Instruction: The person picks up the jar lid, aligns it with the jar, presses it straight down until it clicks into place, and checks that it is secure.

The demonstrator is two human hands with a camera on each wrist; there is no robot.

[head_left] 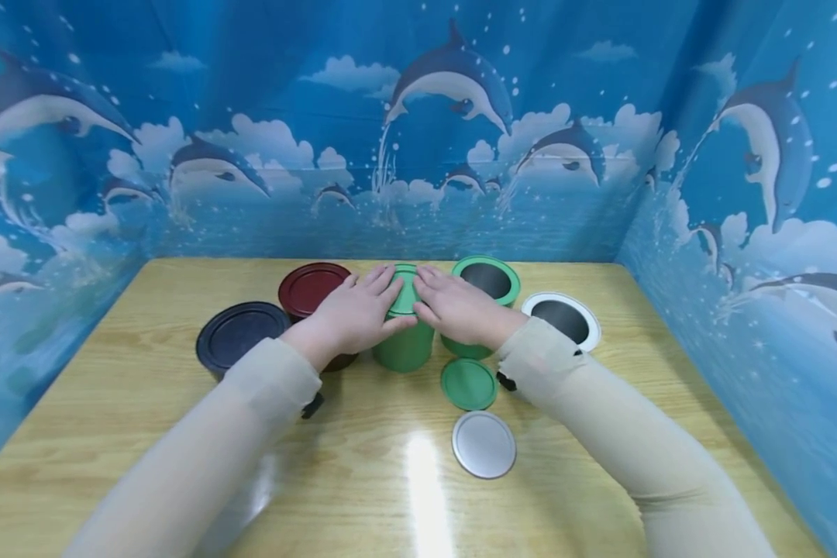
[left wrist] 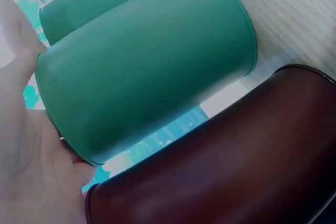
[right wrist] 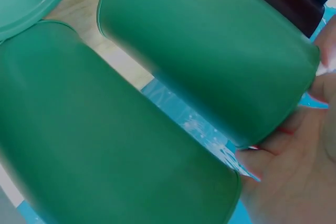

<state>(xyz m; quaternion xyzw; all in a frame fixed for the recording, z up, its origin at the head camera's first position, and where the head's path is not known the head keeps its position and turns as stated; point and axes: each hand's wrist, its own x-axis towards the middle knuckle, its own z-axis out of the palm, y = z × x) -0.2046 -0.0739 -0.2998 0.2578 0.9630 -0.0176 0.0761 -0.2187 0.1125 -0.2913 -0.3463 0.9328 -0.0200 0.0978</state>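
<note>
Both hands rest on the green lid (head_left: 406,288) of the middle green canister (head_left: 404,349), which stands upright. My left hand (head_left: 352,314) lies over the lid's left side, fingers extended, and my right hand (head_left: 460,306) lies over its right side the same way. In the left wrist view, the left hand (left wrist: 26,156) is at the top end of the green canister (left wrist: 147,66), beside a dark red canister (left wrist: 226,161). The right wrist view has the right hand (right wrist: 294,177) at that canister's (right wrist: 210,51) top rim, near a second green canister (right wrist: 115,124).
Left of the hands stand a dark red lidded canister (head_left: 314,287) and a black lidded one (head_left: 240,337). On the right are the lidless second green canister (head_left: 509,291) and a lidless white-rimmed canister (head_left: 593,325). A loose green lid (head_left: 469,384) and a silver-grey lid (head_left: 483,445) lie in front.
</note>
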